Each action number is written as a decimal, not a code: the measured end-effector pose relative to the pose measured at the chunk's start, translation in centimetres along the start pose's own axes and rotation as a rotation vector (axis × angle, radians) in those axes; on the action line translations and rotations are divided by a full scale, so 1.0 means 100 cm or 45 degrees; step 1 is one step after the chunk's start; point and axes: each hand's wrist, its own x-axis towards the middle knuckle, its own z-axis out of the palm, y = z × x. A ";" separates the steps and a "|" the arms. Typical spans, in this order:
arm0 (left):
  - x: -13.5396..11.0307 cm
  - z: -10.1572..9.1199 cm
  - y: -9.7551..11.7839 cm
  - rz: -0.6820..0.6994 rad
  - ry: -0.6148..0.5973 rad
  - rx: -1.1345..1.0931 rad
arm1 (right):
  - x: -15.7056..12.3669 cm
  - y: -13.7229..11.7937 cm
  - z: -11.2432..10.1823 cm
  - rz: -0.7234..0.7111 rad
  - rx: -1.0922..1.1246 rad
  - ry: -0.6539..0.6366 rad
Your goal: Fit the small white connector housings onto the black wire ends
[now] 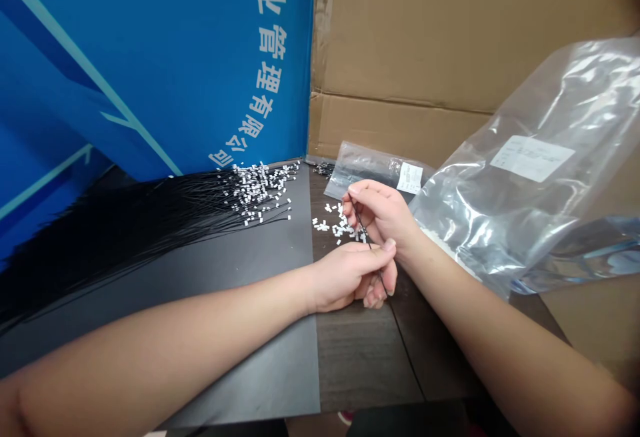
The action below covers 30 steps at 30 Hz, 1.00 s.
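Observation:
Over the dark wooden table, both hands are close together on a thin black wire (pixel 365 231). My left hand (pixel 353 273) pinches its lower part between thumb and fingers. Just above, my right hand (pixel 383 213) grips the upper end with its fingertips; whether a small connector sits in that pinch I cannot tell. Behind the hands lies a loose scatter of small white connectors (pixel 323 225), partly hidden by my fingers. To the left, a large bundle of black wires (pixel 150 213) lies spread out, with white connectors (pixel 255 187) on its near-side ends.
A grey mat (pixel 260 343) covers the table's left part. A small clear bag (pixel 370 170) with black wires lies at the back, and a large clear plastic bag (pixel 530 203) leans at right. A blue printed panel (pixel 190 57) and a cardboard wall (pixel 410 30) stand behind.

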 end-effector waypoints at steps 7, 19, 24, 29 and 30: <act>-0.004 0.000 -0.001 0.051 -0.122 0.103 | 0.008 0.011 -0.020 -0.691 -1.311 -0.122; -0.004 -0.001 0.000 0.019 -0.089 0.056 | 0.018 0.021 -0.029 -0.495 -1.856 -0.218; -0.003 -0.001 0.000 0.036 -0.100 0.052 | 0.017 0.022 -0.027 -0.470 -1.914 -0.170; -0.003 -0.001 0.001 0.029 -0.079 0.049 | 0.016 0.016 -0.024 -0.404 -1.930 -0.196; -0.003 0.000 0.001 0.027 -0.078 0.044 | 0.016 0.013 -0.025 -0.408 -1.912 -0.210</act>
